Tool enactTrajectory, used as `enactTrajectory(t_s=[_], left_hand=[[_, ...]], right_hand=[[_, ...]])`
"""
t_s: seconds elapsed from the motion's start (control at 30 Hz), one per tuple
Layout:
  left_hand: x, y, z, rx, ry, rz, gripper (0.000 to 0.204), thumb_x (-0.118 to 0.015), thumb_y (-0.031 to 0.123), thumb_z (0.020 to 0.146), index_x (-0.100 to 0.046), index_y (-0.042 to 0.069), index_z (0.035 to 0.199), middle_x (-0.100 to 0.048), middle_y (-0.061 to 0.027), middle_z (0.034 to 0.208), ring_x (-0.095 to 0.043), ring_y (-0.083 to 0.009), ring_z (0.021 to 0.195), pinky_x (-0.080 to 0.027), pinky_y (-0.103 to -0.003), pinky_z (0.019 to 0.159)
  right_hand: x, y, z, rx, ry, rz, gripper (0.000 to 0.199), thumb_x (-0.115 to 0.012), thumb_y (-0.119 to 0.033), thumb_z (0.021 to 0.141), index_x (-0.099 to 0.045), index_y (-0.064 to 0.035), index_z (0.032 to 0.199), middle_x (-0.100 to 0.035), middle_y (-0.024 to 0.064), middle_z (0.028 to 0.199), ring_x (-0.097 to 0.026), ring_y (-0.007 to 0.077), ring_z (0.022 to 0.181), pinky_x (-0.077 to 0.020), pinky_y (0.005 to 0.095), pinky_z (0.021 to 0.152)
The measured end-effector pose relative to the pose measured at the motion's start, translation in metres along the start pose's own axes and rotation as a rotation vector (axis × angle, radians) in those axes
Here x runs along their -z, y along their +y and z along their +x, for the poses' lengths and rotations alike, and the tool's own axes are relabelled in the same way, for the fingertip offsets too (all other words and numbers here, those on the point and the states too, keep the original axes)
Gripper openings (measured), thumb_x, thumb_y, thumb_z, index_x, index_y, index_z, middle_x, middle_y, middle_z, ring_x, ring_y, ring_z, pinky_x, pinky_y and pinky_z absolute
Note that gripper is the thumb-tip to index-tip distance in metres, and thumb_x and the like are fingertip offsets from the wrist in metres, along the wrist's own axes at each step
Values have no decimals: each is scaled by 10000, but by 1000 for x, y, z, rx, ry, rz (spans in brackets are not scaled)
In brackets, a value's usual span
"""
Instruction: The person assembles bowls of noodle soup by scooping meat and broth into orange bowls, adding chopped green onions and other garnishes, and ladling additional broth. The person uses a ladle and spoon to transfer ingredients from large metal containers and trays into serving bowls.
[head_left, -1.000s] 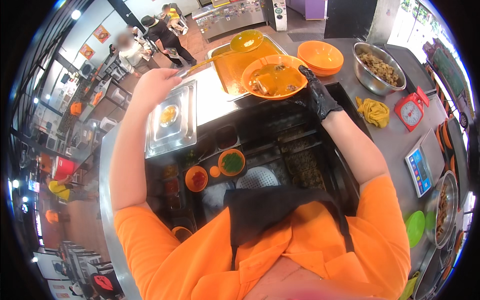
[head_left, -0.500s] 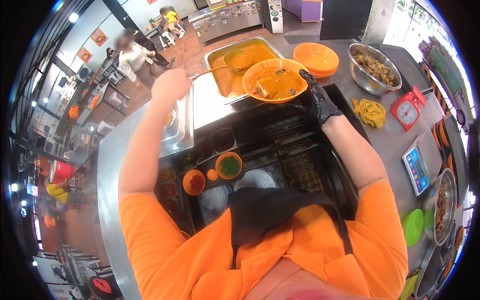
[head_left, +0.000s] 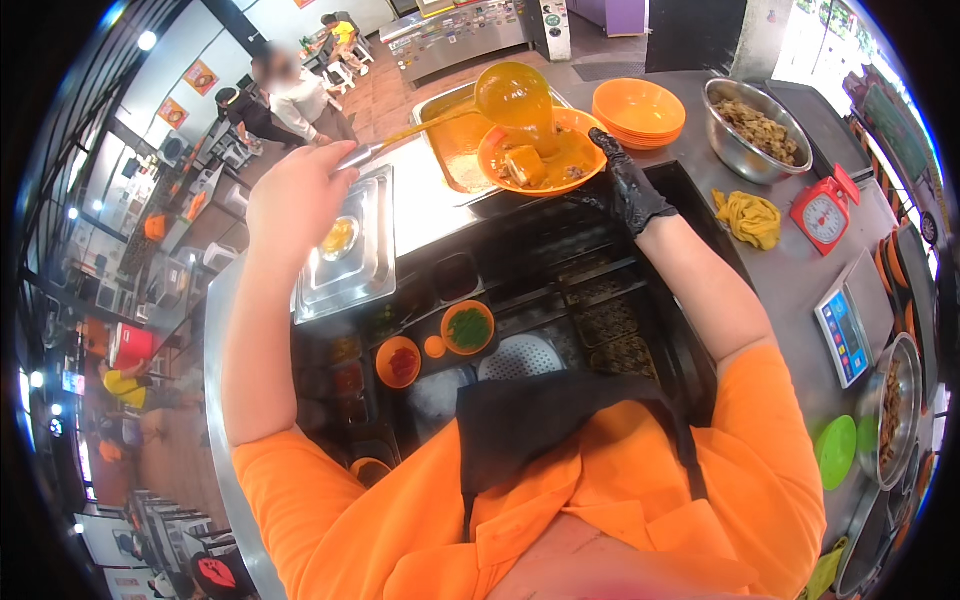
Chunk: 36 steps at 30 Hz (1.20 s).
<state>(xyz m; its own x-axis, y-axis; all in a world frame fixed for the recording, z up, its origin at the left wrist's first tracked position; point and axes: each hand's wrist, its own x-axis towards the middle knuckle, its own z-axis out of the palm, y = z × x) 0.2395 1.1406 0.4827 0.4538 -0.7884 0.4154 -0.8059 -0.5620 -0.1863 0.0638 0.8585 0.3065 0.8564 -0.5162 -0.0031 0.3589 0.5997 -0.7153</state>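
Note:
My bare left hand (head_left: 300, 200) is closed around the handle of a ladle (head_left: 513, 95). The ladle is raised and tipped, and orange broth runs from it into an orange bowl (head_left: 487, 165). In the bowl, chunks of food sit in broth. My right hand (head_left: 630, 185), in a black glove, grips the bowl's right rim. Behind the bowl and partly hidden by it is a steel tray (head_left: 428, 120) of the same broth. A stack of orange bowls (head_left: 638, 108) stands right of the tray.
A steel bowl of chopped food (head_left: 757, 130), a yellow cloth (head_left: 750, 218), a red dial scale (head_left: 825, 215) and a digital scale (head_left: 842, 335) are on the right. Nearer are small bowls with green herbs (head_left: 468, 328) and red sauce (head_left: 399, 362). People (head_left: 305, 100) stand beyond the counter.
The ladle has risen out of the tray and tipped over the bowl, and broth now pours in. My left hand has moved slightly left and nearer; my right hand keeps holding the bowl.

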Motion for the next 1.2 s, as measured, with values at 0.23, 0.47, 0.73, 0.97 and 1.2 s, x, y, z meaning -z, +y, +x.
enactTrajectory(t_s=[0.23,0.47,0.73,0.97,1.2], left_hand=[[-18,-28,1,-25,10,-94,326,-636,283,843,-657,180,1152,-666,-75,994,-638,-254,933,-512,-374,790],[-64,-40,38,82,-181,27,292,-576,256,879,-656,105,1116,-674,-127,999,-654,-228,943,-506,-352,778],[-167,-7,5,-359,338,376,304,-541,207,824,-606,35,1066,-560,-66,930,-524,-203,853,-435,-361,653],[-153,-131,-45,115,207,-1094,281,-557,193,929,-599,31,1154,-621,-120,1031,-578,-228,989,-448,-317,903],[-339,-196,-160,1383,828,-1742,548,-566,284,951,-330,35,1378,-464,-104,1291,-480,-212,1154,-430,-341,908]], right_hand=[[9,2,5,-2,-48,86,516,-488,-338,984,-368,-59,1400,-502,158,1354,-553,278,1190,-543,436,915],[-15,-6,-20,19,56,2,515,-525,-315,968,-383,-64,1395,-498,142,1361,-532,267,1216,-514,428,954],[3,21,-30,151,68,-100,456,-560,-249,948,-464,-27,1334,-576,120,1280,-574,239,1147,-490,397,963],[-44,59,-58,121,262,-37,591,-630,-158,895,-360,-40,1407,-415,148,1420,-471,278,1251,-421,400,1033],[-39,83,-56,149,389,-29,444,-528,-290,963,-471,-55,1335,-558,107,1286,-543,251,1174,-447,384,998]])
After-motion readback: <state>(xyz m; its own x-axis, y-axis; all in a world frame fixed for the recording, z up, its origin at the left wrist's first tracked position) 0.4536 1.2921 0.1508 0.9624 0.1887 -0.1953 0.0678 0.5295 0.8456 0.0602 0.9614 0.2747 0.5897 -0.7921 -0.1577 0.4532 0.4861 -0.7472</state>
